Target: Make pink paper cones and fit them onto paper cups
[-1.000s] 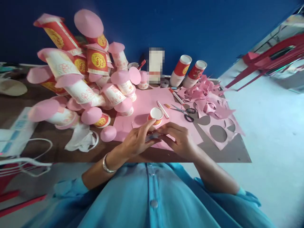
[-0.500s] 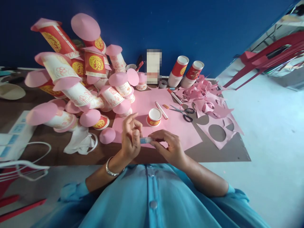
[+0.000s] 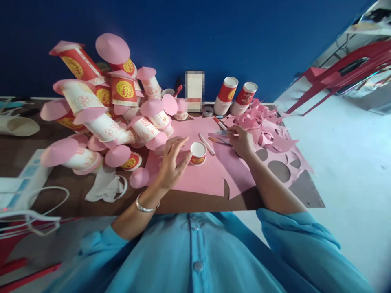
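Cups [image 3: 124,90] wearing pink cones [image 3: 112,49] crowd the left of the frame in a heap, many of them tilted; with cones in place, these look like the finished part. Below the heap rests a white bundle [image 3: 106,185], and just right of that, on the tabletop [image 3: 198,202], lies what appears to be a loose cone [image 3: 139,178]. Near the centre the left hand [image 3: 171,165] is spread and holds nothing, its thumb at the side of 1 red cup [image 3: 198,159]; whether they touch is hard to say. That red cup stands, seemingly upside down, on a pink sheet [image 3: 195,179] and bears no cone, so it looks unfinished. Right of it lies a white marker [image 3: 207,144]. Farther right, the right hand [image 3: 242,141] has bent fingers at the end of a pale tube [image 3: 220,132]; whether they grip it is unclear. Scissors [image 3: 224,141] lie partly hidden by that hand. Above, 2 cup stacks [image 3: 227,94] carry no cones and look left undone. Holed scraps [image 3: 262,130] at the right suggest much cutting is done.
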`<state>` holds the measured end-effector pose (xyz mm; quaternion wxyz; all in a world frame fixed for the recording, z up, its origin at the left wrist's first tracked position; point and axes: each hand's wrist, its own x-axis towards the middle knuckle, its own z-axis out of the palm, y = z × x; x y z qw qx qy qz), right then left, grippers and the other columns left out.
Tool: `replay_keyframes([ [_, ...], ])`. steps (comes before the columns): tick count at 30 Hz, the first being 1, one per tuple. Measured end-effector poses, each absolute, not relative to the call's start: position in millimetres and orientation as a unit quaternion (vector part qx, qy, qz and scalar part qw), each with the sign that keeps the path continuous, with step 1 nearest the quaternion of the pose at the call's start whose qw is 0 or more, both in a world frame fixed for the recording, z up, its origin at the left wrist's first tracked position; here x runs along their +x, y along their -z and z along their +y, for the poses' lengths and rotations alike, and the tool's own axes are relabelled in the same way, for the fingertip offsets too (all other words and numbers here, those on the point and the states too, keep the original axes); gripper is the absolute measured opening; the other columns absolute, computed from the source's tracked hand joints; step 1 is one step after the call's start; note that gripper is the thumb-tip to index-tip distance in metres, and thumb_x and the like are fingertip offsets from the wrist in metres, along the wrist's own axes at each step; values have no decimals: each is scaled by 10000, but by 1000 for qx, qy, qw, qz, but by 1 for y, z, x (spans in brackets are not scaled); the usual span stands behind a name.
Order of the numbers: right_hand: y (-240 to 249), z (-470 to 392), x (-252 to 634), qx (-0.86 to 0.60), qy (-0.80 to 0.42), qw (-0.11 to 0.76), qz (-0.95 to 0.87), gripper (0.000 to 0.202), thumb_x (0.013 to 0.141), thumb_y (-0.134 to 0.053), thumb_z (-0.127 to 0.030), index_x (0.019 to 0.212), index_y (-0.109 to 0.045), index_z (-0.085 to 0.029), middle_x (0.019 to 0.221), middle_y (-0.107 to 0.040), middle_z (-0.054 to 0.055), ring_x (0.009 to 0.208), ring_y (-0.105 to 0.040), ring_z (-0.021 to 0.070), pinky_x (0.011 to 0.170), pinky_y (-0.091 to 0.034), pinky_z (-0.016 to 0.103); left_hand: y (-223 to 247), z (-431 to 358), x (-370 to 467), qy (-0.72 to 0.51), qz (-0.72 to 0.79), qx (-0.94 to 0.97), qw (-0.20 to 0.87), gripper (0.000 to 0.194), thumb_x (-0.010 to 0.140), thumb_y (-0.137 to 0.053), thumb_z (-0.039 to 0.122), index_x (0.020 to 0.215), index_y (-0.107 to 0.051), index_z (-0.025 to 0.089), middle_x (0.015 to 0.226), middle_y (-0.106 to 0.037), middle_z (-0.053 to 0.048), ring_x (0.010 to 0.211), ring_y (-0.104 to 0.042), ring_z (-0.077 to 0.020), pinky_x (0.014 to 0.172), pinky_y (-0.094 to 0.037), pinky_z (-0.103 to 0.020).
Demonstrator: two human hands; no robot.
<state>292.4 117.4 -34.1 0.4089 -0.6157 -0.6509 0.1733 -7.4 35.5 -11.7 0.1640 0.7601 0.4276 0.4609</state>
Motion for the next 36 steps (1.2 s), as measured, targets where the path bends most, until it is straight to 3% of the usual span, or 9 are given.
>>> replay_keyframes([
  [2, 44, 119, 289, -606, -161, 389, -675, 183, 886, -622, -262, 1017, -749, -247, 1088, -770, 118, 1087, -713, 361, 1061, -552, 677, 17, 33, -7, -455, 422, 773, 129, 490, 1068, -592, 362, 1542, -532, 254, 1413, -553, -147, 1333, -587, -248, 1108, -559, -433],
  [5, 48, 104, 276, -560, -128, 370, -730, 391, 878, -603, -202, 1245, -717, -276, 1399, -684, 127, 1382, -569, 375, 1218, -431, 689, 21, 31, -10, -421, 413, 806, 54, 573, 1058, -603, 389, 1604, -483, 261, 1482, -508, -173, 1394, -537, -289, 1155, -515, -474],
  [10, 43, 77, 256, -418, -203, 346, -815, 728, 892, -673, -212, 1589, -471, -264, 1576, -571, 150, 1483, -512, 345, 1247, -428, 628, 26, 34, -18, -353, 399, 846, -15, 689, 1057, -539, 547, 1664, -407, 249, 1537, -514, -204, 1422, -521, -335, 1209, -436, -519],
  [14, 41, 70, 241, -376, -288, 340, -813, 959, 894, -820, -380, 1689, -292, -290, 1680, -465, 166, 1567, -427, 360, 1275, -389, 622, 29, 35, -20, -336, 411, 847, -17, 753, 1029, -528, 632, 1662, -418, 239, 1548, -526, -209, 1428, -525, -352, 1228, -408, -526],
  [17, 44, 68, 231, -367, -335, 341, -798, 1102, 868, -868, -418, 1720, -182, -287, 1682, -459, 190, 1583, -418, 357, 1294, -350, 631, 30, 28, -21, -329, 421, 845, -15, 755, 1016, -554, 638, 1655, -434, 253, 1535, -546, -198, 1420, -533, -348, 1225, -418, -520],
  [20, 49, 67, 223, -377, -368, 345, -776, 1098, 876, -863, -407, 1723, -176, -279, 1665, -481, 198, 1566, -453, 348, 1281, -385, 601, 29, 20, -22, -323, 421, 848, -3, 714, 1019, -575, 613, 1634, -472, 266, 1529, -559, -186, 1413, -544, -345, 1225, -422, -522],
  [27, 52, 68, 221, -405, -341, 363, -767, 820, 910, -798, -543, 1575, -487, -179, 1576, -570, 236, 1494, -529, 378, 1246, -435, 593, 27, 15, -13, -309, 397, 864, -27, 726, 1012, -629, 559, 1641, -457, 241, 1512, -562, -196, 1388, -558, -334, 1215, -429, -484],
  [36, 51, 67, 219, -398, -326, 359, -778, 696, 944, -736, -576, 1508, -550, -215, 1497, -637, 197, 1495, -533, 363, 1235, -461, 584, 31, 13, -7, -299, 409, 861, -44, 723, 987, -659, 581, 1627, -485, 294, 1480, -609, -166, 1327, -591, -338, 1190, -442, -493],
])
